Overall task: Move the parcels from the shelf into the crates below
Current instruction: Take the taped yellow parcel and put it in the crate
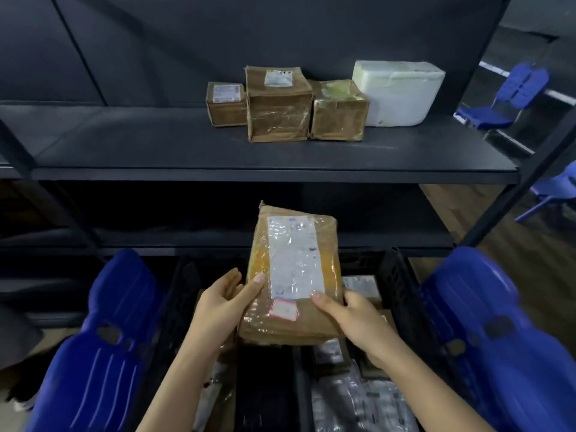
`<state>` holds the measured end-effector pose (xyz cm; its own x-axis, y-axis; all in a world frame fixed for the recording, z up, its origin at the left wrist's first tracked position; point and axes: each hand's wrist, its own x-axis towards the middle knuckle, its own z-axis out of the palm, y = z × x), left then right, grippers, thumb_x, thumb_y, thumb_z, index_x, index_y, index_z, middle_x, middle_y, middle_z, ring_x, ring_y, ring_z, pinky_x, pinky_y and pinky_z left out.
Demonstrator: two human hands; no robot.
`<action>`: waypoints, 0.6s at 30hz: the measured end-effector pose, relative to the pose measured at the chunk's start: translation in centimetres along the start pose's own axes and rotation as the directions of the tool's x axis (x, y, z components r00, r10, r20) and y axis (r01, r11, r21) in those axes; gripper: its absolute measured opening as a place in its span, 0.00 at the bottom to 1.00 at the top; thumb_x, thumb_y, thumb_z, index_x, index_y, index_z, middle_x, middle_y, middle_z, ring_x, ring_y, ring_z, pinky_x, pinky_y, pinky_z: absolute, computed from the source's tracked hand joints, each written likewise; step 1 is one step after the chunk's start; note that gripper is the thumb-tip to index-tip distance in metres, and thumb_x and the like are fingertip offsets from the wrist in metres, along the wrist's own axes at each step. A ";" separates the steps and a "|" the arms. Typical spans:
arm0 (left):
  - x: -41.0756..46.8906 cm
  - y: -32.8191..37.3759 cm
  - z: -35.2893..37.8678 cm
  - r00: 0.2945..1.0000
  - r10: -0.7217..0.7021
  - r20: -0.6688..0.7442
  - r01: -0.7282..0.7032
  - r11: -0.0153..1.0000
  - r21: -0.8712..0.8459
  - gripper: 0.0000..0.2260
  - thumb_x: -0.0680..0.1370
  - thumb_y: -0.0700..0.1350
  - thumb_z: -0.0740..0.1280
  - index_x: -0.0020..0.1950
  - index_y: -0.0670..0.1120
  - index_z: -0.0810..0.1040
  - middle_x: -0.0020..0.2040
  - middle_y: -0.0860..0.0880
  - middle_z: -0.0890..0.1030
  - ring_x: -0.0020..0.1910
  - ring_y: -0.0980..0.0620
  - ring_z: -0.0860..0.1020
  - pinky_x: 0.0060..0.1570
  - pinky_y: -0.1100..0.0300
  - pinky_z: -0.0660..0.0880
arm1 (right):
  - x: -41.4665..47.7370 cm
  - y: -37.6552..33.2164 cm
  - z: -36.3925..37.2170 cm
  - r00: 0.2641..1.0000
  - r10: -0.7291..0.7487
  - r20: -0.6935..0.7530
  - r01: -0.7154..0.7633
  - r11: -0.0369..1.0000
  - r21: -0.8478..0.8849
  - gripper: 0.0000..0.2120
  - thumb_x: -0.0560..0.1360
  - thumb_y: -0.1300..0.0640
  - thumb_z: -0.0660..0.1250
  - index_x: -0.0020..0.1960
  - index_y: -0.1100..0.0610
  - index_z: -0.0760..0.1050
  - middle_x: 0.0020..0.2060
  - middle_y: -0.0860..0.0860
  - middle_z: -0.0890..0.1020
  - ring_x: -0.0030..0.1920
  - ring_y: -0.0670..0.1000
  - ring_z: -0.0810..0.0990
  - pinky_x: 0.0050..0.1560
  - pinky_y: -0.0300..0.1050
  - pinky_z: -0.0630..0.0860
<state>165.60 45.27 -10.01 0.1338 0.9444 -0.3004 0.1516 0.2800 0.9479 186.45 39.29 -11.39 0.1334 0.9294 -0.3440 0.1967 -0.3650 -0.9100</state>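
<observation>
I hold a flat brown taped parcel (pixel 291 272) with a white label above the black crates (pixel 397 285). My left hand (pixel 219 302) grips its left edge and my right hand (pixel 352 316) its right edge, thumbs on top. On the dark shelf (pixel 156 151) stand a small brown box (pixel 226 102), a taller brown box (pixel 277 102), a shiny taped brown box (pixel 338 112) and a white foam box (pixel 402 88). Several parcels lie in the crates under my arms, partly hidden.
Blue plastic chair backs flank the crates at left (pixel 103 344) and right (pixel 486 332). More blue chairs (pixel 511 95) stand beyond the shelf's right post. A lower dark shelf runs behind the held parcel.
</observation>
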 end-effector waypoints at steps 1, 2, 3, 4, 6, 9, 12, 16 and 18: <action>-0.2 -0.5 -0.3 1.000 -0.017 0.004 0.017 1.000 0.006 0.41 0.61 0.63 0.73 0.70 0.47 0.70 0.62 0.52 0.79 0.59 0.53 0.79 0.59 0.55 0.75 | 0.3 0.1 0.3 1.000 0.005 -0.007 -0.005 1.000 0.029 0.13 0.71 0.39 0.68 0.46 0.47 0.80 0.41 0.38 0.85 0.43 0.39 0.84 0.50 0.40 0.78; -0.5 -0.9 -0.7 1.000 -0.017 0.026 0.016 1.000 0.015 0.40 0.60 0.64 0.74 0.68 0.47 0.73 0.59 0.53 0.81 0.56 0.54 0.80 0.57 0.56 0.76 | 0.7 0.3 0.8 1.000 0.008 -0.011 -0.007 0.999 0.051 0.13 0.71 0.39 0.68 0.45 0.47 0.80 0.41 0.38 0.85 0.43 0.39 0.83 0.49 0.39 0.77; -0.6 -1.4 -1.0 0.998 -0.018 0.061 0.017 1.000 0.018 0.37 0.58 0.64 0.74 0.64 0.48 0.76 0.53 0.54 0.84 0.52 0.55 0.82 0.52 0.57 0.78 | 0.9 0.3 1.4 1.000 0.008 -0.015 -0.007 0.998 0.061 0.14 0.70 0.38 0.67 0.45 0.47 0.81 0.42 0.38 0.85 0.44 0.39 0.83 0.49 0.38 0.77; -0.7 -1.8 -1.4 0.996 -0.019 0.089 0.018 1.000 0.018 0.34 0.58 0.63 0.75 0.60 0.49 0.78 0.49 0.54 0.86 0.48 0.55 0.84 0.51 0.56 0.79 | 1.1 0.4 2.0 1.000 0.005 -0.019 -0.004 0.998 0.060 0.17 0.67 0.35 0.67 0.45 0.47 0.81 0.42 0.38 0.85 0.45 0.39 0.83 0.50 0.39 0.76; -0.2 -2.7 -2.4 0.995 -0.023 0.092 0.021 1.000 0.023 0.31 0.60 0.60 0.75 0.59 0.48 0.78 0.48 0.54 0.86 0.48 0.54 0.84 0.55 0.52 0.78 | 1.7 0.5 3.3 1.000 0.006 -0.028 -0.005 0.999 0.043 0.25 0.61 0.29 0.66 0.48 0.46 0.80 0.44 0.39 0.85 0.47 0.40 0.83 0.53 0.40 0.76; 0.9 -4.8 -4.0 0.995 -0.074 0.073 0.079 0.995 -0.056 0.23 0.65 0.56 0.76 0.57 0.49 0.79 0.48 0.50 0.86 0.49 0.50 0.84 0.57 0.48 0.77 | 2.6 0.8 5.6 0.998 0.020 -0.056 -0.021 1.000 -0.013 0.27 0.60 0.26 0.64 0.50 0.42 0.77 0.45 0.36 0.83 0.48 0.37 0.80 0.50 0.36 0.74; 2.0 -7.6 -5.4 0.991 -0.127 0.043 0.131 0.987 -0.098 0.17 0.71 0.47 0.74 0.57 0.45 0.80 0.48 0.48 0.86 0.49 0.49 0.84 0.57 0.48 0.77 | 3.4 1.7 8.5 0.990 0.021 -0.140 -0.036 0.994 -0.106 0.21 0.68 0.31 0.64 0.51 0.44 0.78 0.43 0.36 0.83 0.47 0.36 0.80 0.47 0.34 0.74; 3.1 -11.7 -7.6 0.975 -0.218 0.050 0.222 0.968 -0.119 0.13 0.71 0.45 0.73 0.53 0.43 0.80 0.38 0.53 0.86 0.36 0.58 0.84 0.31 0.69 0.77 | 4.1 4.3 13.3 0.978 0.103 -0.180 -0.131 0.980 -0.149 0.13 0.70 0.35 0.67 0.49 0.41 0.76 0.42 0.34 0.81 0.44 0.33 0.78 0.41 0.29 0.71; 3.5 -13.6 -8.6 0.962 -0.260 0.084 0.266 0.961 -0.079 0.16 0.69 0.49 0.75 0.53 0.45 0.80 0.39 0.53 0.86 0.36 0.61 0.83 0.29 0.72 0.75 | 4.3 5.7 15.1 0.967 0.163 -0.198 -0.181 0.981 -0.075 0.12 0.70 0.38 0.70 0.50 0.42 0.77 0.42 0.34 0.82 0.42 0.32 0.78 0.36 0.25 0.70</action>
<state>155.63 46.20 -23.00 0.1719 0.8212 -0.5441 0.1038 0.5342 0.8390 173.48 42.01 -21.56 0.3530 0.8281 -0.4354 0.2414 -0.5302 -0.8128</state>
